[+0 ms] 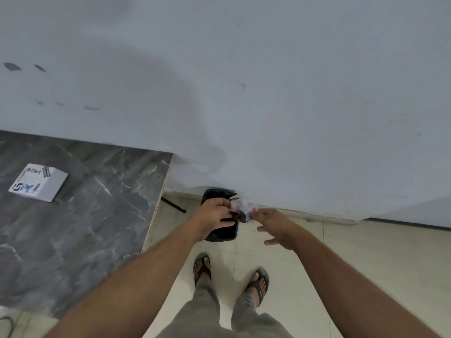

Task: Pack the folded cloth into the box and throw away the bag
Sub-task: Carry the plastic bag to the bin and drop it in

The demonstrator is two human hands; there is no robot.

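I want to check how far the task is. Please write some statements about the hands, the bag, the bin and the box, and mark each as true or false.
1. The left hand grips the crumpled plastic bag. True.
2. The bag already lies inside the black bin. False: it is held above the bin.
3. The right hand has its fingers spread. True.
4. The white box stands on the floor. False: it rests on the dark marble table.
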